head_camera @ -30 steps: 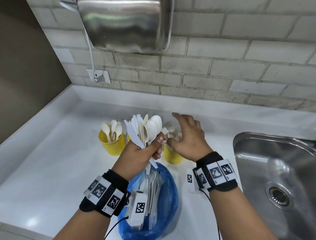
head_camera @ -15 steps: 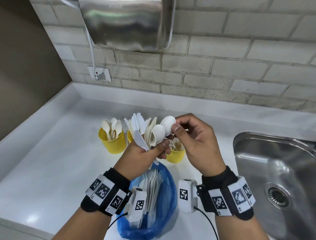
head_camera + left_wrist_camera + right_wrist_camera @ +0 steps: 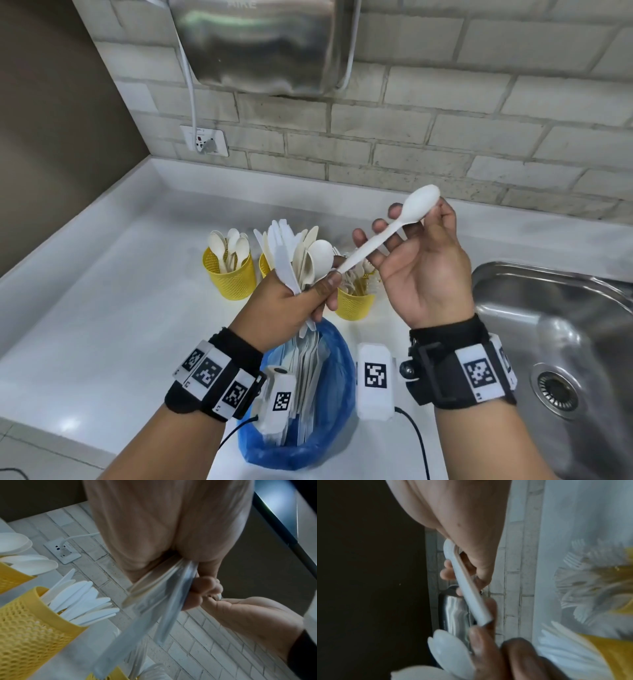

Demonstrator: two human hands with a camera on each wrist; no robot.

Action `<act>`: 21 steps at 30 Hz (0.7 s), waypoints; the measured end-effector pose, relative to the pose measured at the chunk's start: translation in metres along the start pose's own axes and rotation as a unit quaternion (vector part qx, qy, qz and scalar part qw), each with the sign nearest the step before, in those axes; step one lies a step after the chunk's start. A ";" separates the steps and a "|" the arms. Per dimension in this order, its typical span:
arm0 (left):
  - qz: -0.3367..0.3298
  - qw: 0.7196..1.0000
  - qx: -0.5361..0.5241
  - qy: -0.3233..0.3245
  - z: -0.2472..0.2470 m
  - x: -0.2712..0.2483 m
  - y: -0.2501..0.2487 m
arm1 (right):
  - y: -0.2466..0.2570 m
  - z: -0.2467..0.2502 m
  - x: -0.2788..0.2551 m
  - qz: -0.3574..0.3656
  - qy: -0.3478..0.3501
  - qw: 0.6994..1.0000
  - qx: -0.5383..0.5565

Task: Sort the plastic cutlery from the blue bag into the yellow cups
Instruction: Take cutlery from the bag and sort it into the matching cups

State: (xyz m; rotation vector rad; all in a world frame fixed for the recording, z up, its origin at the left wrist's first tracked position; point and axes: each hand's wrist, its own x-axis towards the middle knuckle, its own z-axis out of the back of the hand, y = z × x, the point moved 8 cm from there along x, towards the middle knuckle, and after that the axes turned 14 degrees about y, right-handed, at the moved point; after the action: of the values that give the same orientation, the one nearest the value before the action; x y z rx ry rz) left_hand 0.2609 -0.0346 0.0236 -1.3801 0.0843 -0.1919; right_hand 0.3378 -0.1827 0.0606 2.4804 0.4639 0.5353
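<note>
Head view: the right hand (image 3: 424, 274) is turned palm up, fingers loosely curled, and its grip pinches a single white spoon (image 3: 387, 233) near the bowel end, thumb against the bowl. The spoon's long axis runs diagonally, bowl far and right, handle tip near and left, reaching the left hand (image 3: 291, 308). That hand's grip is a closed fist around a bundle of cutlery (image 3: 301, 260), held above the blue bag (image 3: 322, 411) on the table (image 3: 102, 308). The spoon cup (image 3: 233, 270) stands far left, well apart from the right hand; the knife cup (image 3: 265, 265) is behind the bundle and the fork cup (image 3: 352, 303) nearest the right hand. I judge the spoon must cross leftwards past the bundle, handle down.

Left wrist view: blurred handles (image 3: 150, 608) pass through the curled left fingers (image 3: 204, 588); knives fill the nearer yellow cup (image 3: 34, 628).

Right wrist view: the spoon's handle (image 3: 471, 592) lies across the right fingertips (image 3: 447, 573), its free end touching the left thumb (image 3: 481, 642).
</note>
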 end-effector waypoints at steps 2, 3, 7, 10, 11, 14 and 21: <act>-0.008 1.000 -0.025 0.007 -0.001 0.002 -0.001 | 0.004 0.005 0.007 0.004 -0.005 0.999 0.050; -0.009 0.999 -0.031 0.003 -0.001 0.002 -0.001 | 0.005 0.009 0.009 0.003 -0.019 0.998 0.056; -0.007 0.999 -0.034 -0.008 -0.001 -0.008 0.003 | 0.001 0.015 0.003 -0.029 -0.036 0.998 0.041; -0.011 0.999 -0.043 -0.004 -0.002 -0.011 0.004 | -0.007 -0.001 -0.005 -0.083 0.017 0.995 -0.055; -0.013 0.999 -0.044 -0.004 -0.002 -0.010 0.003 | -0.008 -0.008 -0.007 -0.094 0.038 0.987 -0.123; -0.017 0.999 -0.045 -0.004 0.001 -0.006 0.001 | -0.012 -0.033 -0.010 -0.093 0.091 0.932 -0.339; -0.025 0.997 -0.079 0.001 -0.003 -0.007 0.004 | -0.020 -0.039 -0.016 -0.110 0.109 0.926 -0.344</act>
State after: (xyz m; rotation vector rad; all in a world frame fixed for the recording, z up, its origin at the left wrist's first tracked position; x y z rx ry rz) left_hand 0.2541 -0.0353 0.0184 -1.5400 0.0684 -0.2327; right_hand 0.3015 -0.1566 0.0745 1.6827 0.5226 0.7348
